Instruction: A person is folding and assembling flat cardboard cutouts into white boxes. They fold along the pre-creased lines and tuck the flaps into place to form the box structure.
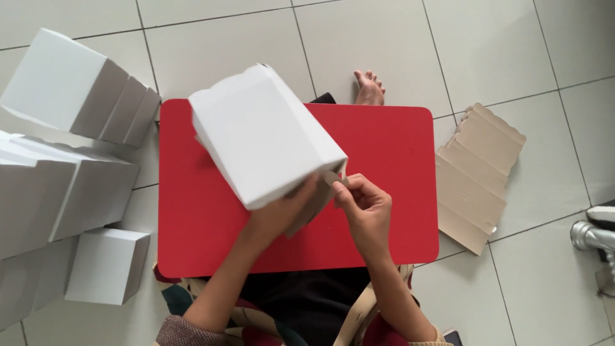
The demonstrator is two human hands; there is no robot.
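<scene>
The right hand (364, 206) pinches a small flap (334, 178) at the white box's (266, 138) lower corner, thumb against fingers. The left hand (282, 214) grips the box from below, holding it tilted above the red table (397, 147) so the flap faces the person.

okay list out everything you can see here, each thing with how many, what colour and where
box being folded: 1, white outside, brown inside, held above the red board
red board: 1, red, on the floor over the lap
finished boxes: about 5, white, stacked on the floor at left
flat cardboard blanks: a small stack, brown, on the floor at right
metal object: 1, silvery, right edge, partly cut off
floor tiles: pale grey, all around
bare foot: 1, beyond the board
left hand: under the box
right hand: pinching a box flap
</scene>
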